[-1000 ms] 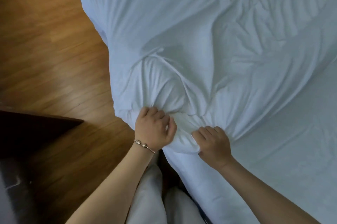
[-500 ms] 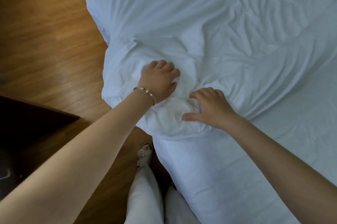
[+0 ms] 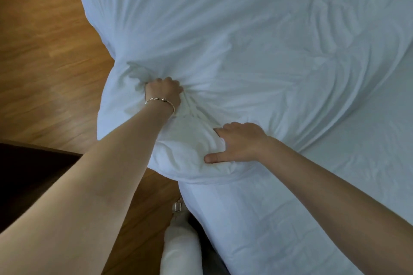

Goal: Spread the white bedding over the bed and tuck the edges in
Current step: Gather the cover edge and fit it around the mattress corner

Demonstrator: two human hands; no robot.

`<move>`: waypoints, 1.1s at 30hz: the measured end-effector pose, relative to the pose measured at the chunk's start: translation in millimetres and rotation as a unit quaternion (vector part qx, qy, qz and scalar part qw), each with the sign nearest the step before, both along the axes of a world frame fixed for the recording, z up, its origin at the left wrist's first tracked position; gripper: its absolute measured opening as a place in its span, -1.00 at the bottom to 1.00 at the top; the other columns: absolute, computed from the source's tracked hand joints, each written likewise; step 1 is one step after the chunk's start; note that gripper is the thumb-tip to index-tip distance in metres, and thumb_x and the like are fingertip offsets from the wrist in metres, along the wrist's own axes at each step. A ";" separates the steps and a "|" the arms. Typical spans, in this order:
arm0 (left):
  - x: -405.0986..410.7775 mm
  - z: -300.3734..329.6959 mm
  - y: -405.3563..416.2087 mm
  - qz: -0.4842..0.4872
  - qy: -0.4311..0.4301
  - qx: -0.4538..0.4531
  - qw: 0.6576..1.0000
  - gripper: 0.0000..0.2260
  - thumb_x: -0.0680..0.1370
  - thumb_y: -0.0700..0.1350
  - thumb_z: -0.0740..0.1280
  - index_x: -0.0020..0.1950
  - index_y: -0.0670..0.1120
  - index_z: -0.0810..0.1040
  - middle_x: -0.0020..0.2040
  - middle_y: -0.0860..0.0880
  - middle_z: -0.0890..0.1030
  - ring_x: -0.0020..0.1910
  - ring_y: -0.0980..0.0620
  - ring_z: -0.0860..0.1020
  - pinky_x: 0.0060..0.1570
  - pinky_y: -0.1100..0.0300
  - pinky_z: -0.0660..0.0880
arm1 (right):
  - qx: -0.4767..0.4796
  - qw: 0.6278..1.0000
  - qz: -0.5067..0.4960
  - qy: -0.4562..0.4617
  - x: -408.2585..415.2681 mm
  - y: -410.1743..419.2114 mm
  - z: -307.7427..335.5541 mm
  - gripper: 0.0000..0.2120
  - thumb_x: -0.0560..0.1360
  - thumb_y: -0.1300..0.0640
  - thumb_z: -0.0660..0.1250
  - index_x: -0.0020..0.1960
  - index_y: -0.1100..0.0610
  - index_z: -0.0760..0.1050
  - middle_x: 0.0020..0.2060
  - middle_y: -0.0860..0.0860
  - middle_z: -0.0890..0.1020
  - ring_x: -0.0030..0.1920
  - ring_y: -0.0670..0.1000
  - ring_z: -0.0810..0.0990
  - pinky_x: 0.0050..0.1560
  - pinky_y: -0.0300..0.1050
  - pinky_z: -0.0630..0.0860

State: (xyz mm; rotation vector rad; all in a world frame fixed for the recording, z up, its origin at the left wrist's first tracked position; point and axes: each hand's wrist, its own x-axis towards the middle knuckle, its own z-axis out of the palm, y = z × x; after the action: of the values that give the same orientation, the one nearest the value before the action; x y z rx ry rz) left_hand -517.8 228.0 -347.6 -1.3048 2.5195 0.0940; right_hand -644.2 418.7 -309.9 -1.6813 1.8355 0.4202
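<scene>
The white bedding (image 3: 234, 35) lies wrinkled across the bed (image 3: 279, 218), its near corner bunched and hanging past the bed's left edge. My left hand (image 3: 164, 93), with a bracelet at the wrist, grips a fistful of the bunched cloth, and creases fan out from it. My right hand (image 3: 237, 142) is lower and to the right. Its fingers dig into a fold of the same bunch while the thumb lies stretched along the cloth. The fingertips of both hands are buried in the fabric.
A wooden floor (image 3: 44, 62) runs along the bed's left side. A dark piece of furniture (image 3: 29, 176) stands at the lower left. My legs in pale trousers (image 3: 181, 250) and a sandalled foot (image 3: 178, 209) are close to the bed's edge.
Both hands let go at the bed's edge and reached up over the bedding. My left hand has now closed into a fist on the cloth; my right hand pushes into the bunch.
</scene>
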 end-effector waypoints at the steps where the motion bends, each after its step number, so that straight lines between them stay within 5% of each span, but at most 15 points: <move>1: -2.3 -3.7 -0.3 0.003 -0.005 0.002 1.000 -0.70 0.66 -0.03 0.06 0.31 -0.03 0.46 0.25 -0.06 0.49 0.26 -0.15 0.46 0.10 0.03 0.40 | 0.009 1.000 0.000 -0.002 -0.2 -6.2 -0.6 -0.12 0.18 -0.69 0.02 0.24 -0.13 0.40 0.06 -0.12 0.50 0.14 -0.01 0.48 0.01 -0.01 0.32; 4: -6.5 -14.7 -4.2 -0.053 -0.019 -0.008 0.998 -0.70 0.66 0.00 0.05 0.30 0.00 0.45 0.25 -0.03 0.51 0.25 -0.08 0.45 0.12 0.06 0.35 | 0.027 0.999 0.034 -0.019 2.7 -25.3 -3.3 -0.25 0.19 -0.66 0.13 0.06 -0.08 0.41 0.00 -0.13 0.42 0.14 -0.02 0.40 0.18 -0.05 0.27; 7: -3.0 -26.3 -9.8 -0.160 0.050 -0.052 0.984 -0.62 0.62 0.10 -0.02 0.17 -0.01 0.52 0.13 -0.01 0.58 0.15 -0.07 0.50 0.09 0.07 0.33 | 0.063 0.996 0.057 -0.028 5.9 -39.2 -10.2 -0.05 0.19 -0.62 0.22 0.35 0.00 0.36 0.27 -0.04 0.38 0.28 0.01 0.34 0.37 -0.03 0.22; 10: 2.6 -27.6 -12.5 -0.284 0.154 -0.036 0.946 -0.48 0.51 0.29 -0.06 0.04 0.01 0.57 -0.04 0.03 0.61 -0.02 -0.05 0.56 0.00 0.08 0.39 | 0.133 0.990 0.025 -0.031 7.9 -51.3 -13.2 0.10 0.13 -0.62 0.29 0.49 -0.01 0.20 0.39 -0.02 0.32 0.33 0.02 0.37 0.33 -0.04 0.31; 13: 4.5 -28.1 -8.5 -0.388 0.149 -0.034 0.909 -0.50 0.49 0.34 0.03 0.02 0.08 0.63 -0.04 0.06 0.61 -0.05 -0.02 0.56 -0.01 0.09 0.42 | 0.171 0.985 -0.001 -0.024 9.4 -51.4 -15.3 0.18 0.06 -0.65 0.28 0.51 -0.08 0.12 0.39 -0.01 0.33 0.33 0.02 0.41 0.28 -0.01 0.39; 19: -14.8 -12.6 10.6 -0.293 -0.034 -0.003 0.955 -0.48 0.47 0.43 -0.02 0.23 0.24 0.49 0.23 0.11 0.49 0.22 0.00 0.41 0.13 0.00 0.27 | -0.021 0.998 -0.050 0.013 13.9 5.1 -6.9 -0.16 0.17 -0.61 0.26 0.11 0.04 0.29 0.01 -0.05 0.48 -0.07 0.01 0.51 -0.16 -0.07 0.34; 24: -19.9 -9.7 27.7 -0.264 -0.049 -0.036 0.963 -0.49 0.47 0.41 0.04 0.21 0.18 0.54 0.21 0.06 0.52 0.19 0.00 0.42 0.09 0.04 0.26 | -0.207 0.978 0.008 -0.003 17.2 51.3 -12.6 -0.28 0.37 -0.49 0.05 0.25 0.00 0.47 0.14 0.00 0.40 0.11 0.08 0.45 0.05 0.06 0.43; 28: -16.0 -8.8 34.0 -0.233 -0.042 -0.034 0.971 -0.51 0.49 0.37 0.05 0.23 0.19 0.54 0.23 0.04 0.51 0.21 0.00 0.42 0.13 0.05 0.27 | -0.065 0.996 0.000 -0.065 18.5 25.2 -3.6 -0.06 0.18 -0.60 0.09 0.36 -0.02 0.38 0.30 -0.07 0.40 0.33 0.00 0.32 0.33 0.04 0.21; 30: -14.5 -8.8 36.0 -0.222 -0.034 -0.024 0.974 -0.53 0.49 0.36 0.05 0.23 0.20 0.54 0.23 0.05 0.51 0.21 0.00 0.41 0.15 0.04 0.27 | -0.010 0.998 -0.016 -0.066 26.8 3.1 -3.3 0.05 0.08 -0.65 0.18 0.34 0.04 0.35 0.27 -0.05 0.46 0.30 0.02 0.39 0.28 0.03 0.28; 33: -12.2 -9.1 37.8 -0.228 -0.032 -0.015 0.973 -0.53 0.50 0.35 0.04 0.24 0.21 0.53 0.21 0.05 0.52 0.21 0.01 0.41 0.16 0.05 0.27 | 0.036 0.999 -0.008 -0.034 36.0 -20.3 -7.4 -0.05 0.15 -0.58 0.33 0.30 0.06 0.38 0.17 -0.04 0.55 0.18 0.03 0.51 0.06 -0.06 0.37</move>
State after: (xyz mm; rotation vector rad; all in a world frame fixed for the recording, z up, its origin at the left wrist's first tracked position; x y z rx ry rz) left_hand -530.0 265.8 -356.7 -0.6963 2.6997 -0.0853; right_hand -608.2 398.5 -317.3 -1.6127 1.7629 0.4112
